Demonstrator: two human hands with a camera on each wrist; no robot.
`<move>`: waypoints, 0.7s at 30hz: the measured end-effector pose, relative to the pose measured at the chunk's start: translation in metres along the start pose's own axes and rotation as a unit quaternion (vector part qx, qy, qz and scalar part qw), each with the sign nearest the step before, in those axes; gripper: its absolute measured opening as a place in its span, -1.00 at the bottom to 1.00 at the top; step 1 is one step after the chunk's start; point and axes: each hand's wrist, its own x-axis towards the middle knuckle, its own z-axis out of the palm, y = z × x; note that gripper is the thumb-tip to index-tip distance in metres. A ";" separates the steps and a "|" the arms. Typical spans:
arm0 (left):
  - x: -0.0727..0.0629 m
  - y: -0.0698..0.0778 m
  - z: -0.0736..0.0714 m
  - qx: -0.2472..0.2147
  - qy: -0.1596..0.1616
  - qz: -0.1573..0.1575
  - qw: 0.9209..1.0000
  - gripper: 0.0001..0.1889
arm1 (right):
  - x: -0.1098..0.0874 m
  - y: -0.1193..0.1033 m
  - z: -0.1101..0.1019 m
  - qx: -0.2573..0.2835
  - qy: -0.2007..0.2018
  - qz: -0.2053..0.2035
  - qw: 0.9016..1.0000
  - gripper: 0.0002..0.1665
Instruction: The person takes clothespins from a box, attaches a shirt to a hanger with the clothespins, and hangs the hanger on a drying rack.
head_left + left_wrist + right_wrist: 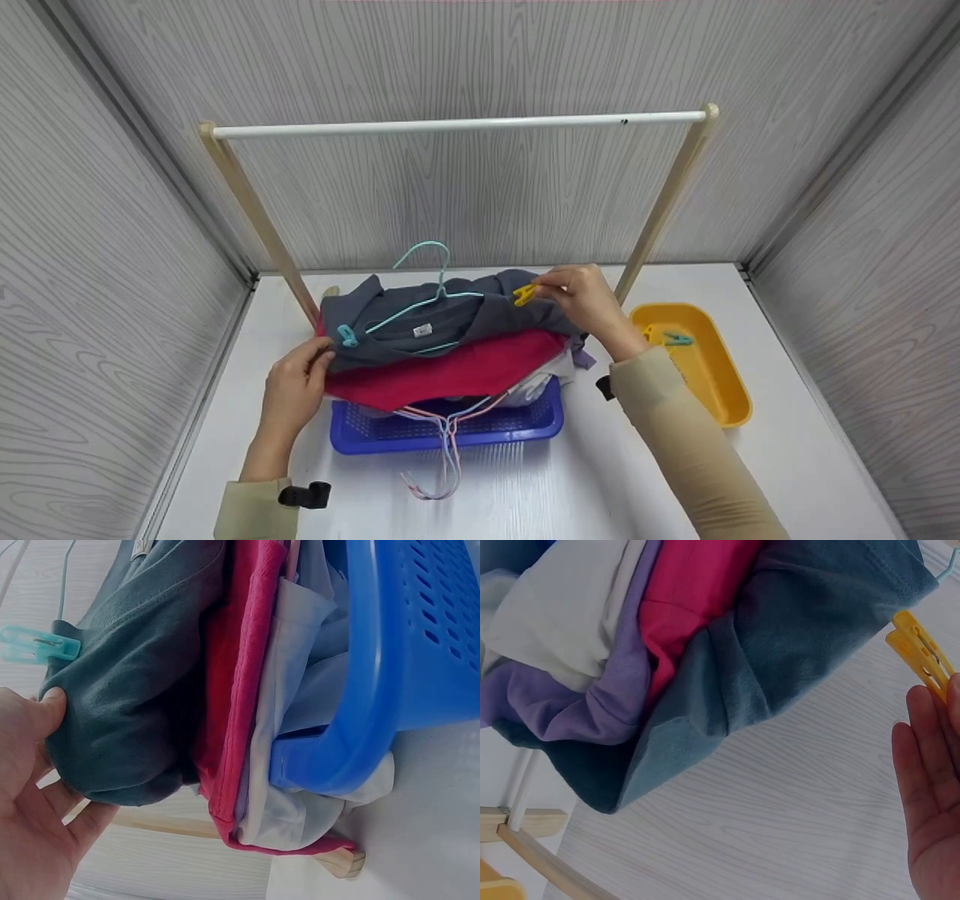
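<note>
A dark grey shirt (491, 315) with a white neck label lies spread over a heap of clothes, a mint-green wire hanger (440, 291) inside its neckline. At the shirt's left shoulder a light-blue clothespin (346, 335) is clipped on. Just below that clothespin, my left hand (296, 386) pinches the shirt's edge between thumb and fingers; the left wrist view shows the thumb (51, 711) on the cloth. My right hand (585, 296) holds a yellow clothespin (524, 295) by its handle end, its nose close to the hanger's right arm. In the right wrist view the yellow clothespin (922, 652) stands beside the shirt's edge.
Under the shirt, a red garment (450, 371) and paler clothes fill a blue basket (450, 444). Several pink and blue hangers (452, 427) hang over its front. A white rail (457, 124) on wooden posts stands behind. At right, a yellow tray (724, 375) holds more clothespins.
</note>
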 end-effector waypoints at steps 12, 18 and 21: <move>-0.001 -0.001 0.001 -0.003 0.010 0.022 1.000 -0.85 | 0.003 -0.007 0.007 -0.066 -0.022 0.042 0.997 -0.89; 0.000 -0.001 0.001 -0.002 0.010 0.025 1.000 -0.85 | 0.005 -0.005 0.015 -0.025 -0.035 -0.005 0.999 -0.92; 0.000 -0.001 0.001 0.000 0.011 0.028 1.000 -0.85 | 0.007 -0.004 0.017 0.004 -0.048 -0.014 0.999 -0.91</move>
